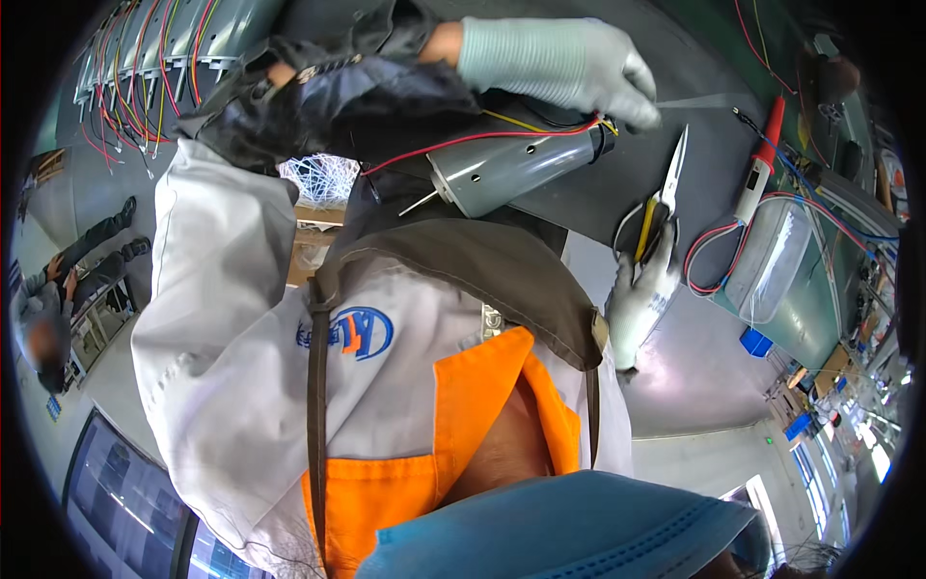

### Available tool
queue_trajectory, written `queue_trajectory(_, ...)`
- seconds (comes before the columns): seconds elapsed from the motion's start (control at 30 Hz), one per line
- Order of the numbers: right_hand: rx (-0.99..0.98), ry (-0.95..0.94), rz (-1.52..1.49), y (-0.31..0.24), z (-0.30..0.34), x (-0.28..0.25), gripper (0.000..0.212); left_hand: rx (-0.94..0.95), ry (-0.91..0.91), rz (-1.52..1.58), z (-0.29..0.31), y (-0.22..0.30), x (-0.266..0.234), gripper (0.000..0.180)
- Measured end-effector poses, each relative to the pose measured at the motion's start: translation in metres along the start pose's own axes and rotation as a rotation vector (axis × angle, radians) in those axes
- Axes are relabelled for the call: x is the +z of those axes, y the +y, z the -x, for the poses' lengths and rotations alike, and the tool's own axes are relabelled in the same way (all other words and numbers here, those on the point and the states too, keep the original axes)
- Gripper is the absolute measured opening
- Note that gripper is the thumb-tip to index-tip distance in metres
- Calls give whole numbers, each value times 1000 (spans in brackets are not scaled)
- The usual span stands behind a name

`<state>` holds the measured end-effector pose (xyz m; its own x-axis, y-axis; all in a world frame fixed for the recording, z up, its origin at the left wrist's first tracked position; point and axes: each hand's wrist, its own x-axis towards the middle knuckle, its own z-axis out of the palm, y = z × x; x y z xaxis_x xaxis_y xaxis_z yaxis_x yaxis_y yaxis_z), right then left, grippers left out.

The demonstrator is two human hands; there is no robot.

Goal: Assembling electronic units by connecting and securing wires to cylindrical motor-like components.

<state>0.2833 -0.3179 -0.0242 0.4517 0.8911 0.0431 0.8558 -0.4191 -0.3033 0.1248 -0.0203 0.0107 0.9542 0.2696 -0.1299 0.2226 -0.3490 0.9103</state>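
A grey cylindrical motor (521, 172) lies tilted on the dark work surface, its thin shaft toward the lower left. Red, yellow and black wires come from its right end. My left hand (588, 72), in a white knit glove, is closed in a pinch just above that end. A thin translucent strip (709, 100) stretches rightward from its fingertips. My right hand (644, 294), gloved in white and grey, is wrapped round the handles of a pair of scissors (677, 169). The scissors' silver blades point up and away, and a yellow part shows by the grip.
Several grey motors (217, 39) with loose wires stand at the far left. On the right are a red-and-white pen-shaped tool (760, 164) with coiled leads and a clear plastic tray (772, 261). A box of white shreds (320, 181) sits below my left arm. Another person (53, 318) sits at left.
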Motion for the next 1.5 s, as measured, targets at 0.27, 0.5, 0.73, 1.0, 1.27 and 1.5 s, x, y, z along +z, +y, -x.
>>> queue_trajectory(0.27, 218, -360, -1313, 45, -33, -26, 71, 420, 213, 428, 22, -36, -21, 39)
queue_trajectory(0.5, -183, -595, -546, -22, -105, -48, 73, 570, 316, 85, 11, -56, -24, 35)
queue_trajectory(0.73, -206, -585, -159, -55, -102, -67, 62, 641, 506, 132, 23, -54, -21, 39)
queue_trajectory(1.0, -360, 32, -46, -3, -108, -19, 45, 496, 156, 20, 161, 10, -53, 37)
queue_trajectory(1.27, 143, -729, -1152, -84, -105, 29, 39, 182, 827, -430, 97, -40, 75, 59)
queue_trajectory(1.5, -141, -193, -1152, -119, -241, 59, 47, 37, 1345, -882, -62, -128, -94, 23)
